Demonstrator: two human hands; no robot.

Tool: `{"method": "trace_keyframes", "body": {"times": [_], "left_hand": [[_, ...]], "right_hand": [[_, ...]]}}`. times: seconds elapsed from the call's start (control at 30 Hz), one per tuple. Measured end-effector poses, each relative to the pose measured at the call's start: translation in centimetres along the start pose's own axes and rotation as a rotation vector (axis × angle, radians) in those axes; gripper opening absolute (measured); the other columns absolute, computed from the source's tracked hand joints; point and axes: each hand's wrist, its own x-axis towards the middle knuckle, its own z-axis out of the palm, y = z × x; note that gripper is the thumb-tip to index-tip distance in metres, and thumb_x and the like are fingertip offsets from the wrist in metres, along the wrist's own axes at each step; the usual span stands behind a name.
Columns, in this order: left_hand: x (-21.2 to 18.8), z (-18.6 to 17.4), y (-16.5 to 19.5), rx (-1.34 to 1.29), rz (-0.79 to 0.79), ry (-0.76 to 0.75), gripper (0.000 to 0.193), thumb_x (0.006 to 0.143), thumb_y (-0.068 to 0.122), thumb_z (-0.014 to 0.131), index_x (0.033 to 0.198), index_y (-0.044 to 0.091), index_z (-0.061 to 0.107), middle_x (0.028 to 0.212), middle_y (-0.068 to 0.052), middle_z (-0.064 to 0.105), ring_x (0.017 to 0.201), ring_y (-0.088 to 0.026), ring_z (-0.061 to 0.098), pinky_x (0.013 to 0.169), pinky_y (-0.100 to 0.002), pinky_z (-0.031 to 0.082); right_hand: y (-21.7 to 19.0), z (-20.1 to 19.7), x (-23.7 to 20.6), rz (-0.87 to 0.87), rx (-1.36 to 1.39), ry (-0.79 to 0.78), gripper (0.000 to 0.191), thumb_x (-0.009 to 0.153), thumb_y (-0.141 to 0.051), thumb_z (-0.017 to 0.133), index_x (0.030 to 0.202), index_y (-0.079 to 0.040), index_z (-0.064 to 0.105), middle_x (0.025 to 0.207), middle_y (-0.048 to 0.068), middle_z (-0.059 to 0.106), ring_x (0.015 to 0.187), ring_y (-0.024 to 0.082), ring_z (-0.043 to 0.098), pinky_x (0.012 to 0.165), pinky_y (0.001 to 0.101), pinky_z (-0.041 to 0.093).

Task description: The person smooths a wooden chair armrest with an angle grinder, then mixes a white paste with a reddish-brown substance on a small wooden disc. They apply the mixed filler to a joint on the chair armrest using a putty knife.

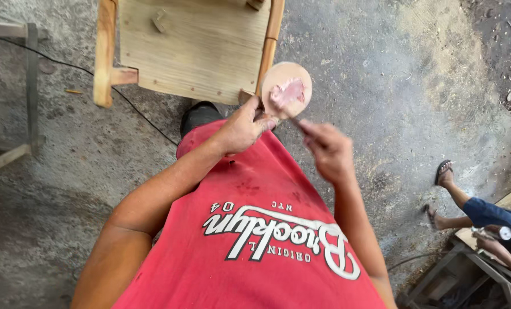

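Left hand (244, 127) gripping round wooden disc (287, 88) smeared with pink paste; right hand (330, 150) closed on thin dark tool (299, 121), near pale wooden chair frame (192, 46).

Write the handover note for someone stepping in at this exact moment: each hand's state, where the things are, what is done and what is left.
Left hand: shut on the round wooden disc, gripping its lower edge and holding it up in front of the body.
Right hand: shut on a thin tool whose tip reaches the disc.
Pink paste sits in a lump on the disc's face.
The wooden furniture piece stands on the concrete floor just ahead.
Done: paste is loaded on the disc. No paste visible on the furniture yet.
Another person's legs are to the right.
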Motion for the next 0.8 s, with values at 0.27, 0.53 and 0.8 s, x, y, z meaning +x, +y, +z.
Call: {"method": "trace_keyframes", "body": {"times": [0.27, 0.53, 0.8], "left_hand": [[1.0, 8.9, -3.0, 0.013, 0.228, 0.265, 0.049, 0.099, 0.004, 0.064, 0.143, -0.001, 0.043, 0.129, -0.007, 0.061, 0.115, -0.013, 0.060, 0.099, -0.027, 0.051], [0.5, 10.9, -4.1, -0.012, 0.164, 0.398, 0.036, 0.100, 0.006, 0.066, 0.132, -0.001, 0.050, 0.113, -0.001, 0.060, 0.097, -0.008, 0.056, 0.082, -0.023, 0.053], [-1.2, 9.3, -4.7, 0.082, 0.097, 0.448, 0.037, 0.099, 0.008, 0.070, 0.131, 0.000, 0.053, 0.107, -0.005, 0.060, 0.093, -0.013, 0.056, 0.082, -0.030, 0.052]], "right_hand": [[6.5, -7.2, 1.2, -0.176, -0.107, -0.058, 0.034, 0.094, 0.002, 0.072, 0.126, -0.008, 0.074, 0.107, 0.013, 0.071, 0.090, 0.022, 0.071, 0.079, 0.0325, 0.057], [7.2, -8.4, 2.0, -0.210, -0.027, -0.165, 0.035, 0.093, -0.001, 0.073, 0.127, -0.009, 0.073, 0.102, 0.011, 0.073, 0.087, 0.021, 0.072, 0.078, 0.0314, 0.056], [2.9, -8.3, 1.9, -0.327, -0.230, -0.157, 0.039, 0.091, 0.003, 0.073, 0.126, -0.014, 0.075, 0.112, 0.013, 0.071, 0.092, 0.024, 0.072, 0.078, 0.0352, 0.059]]}}
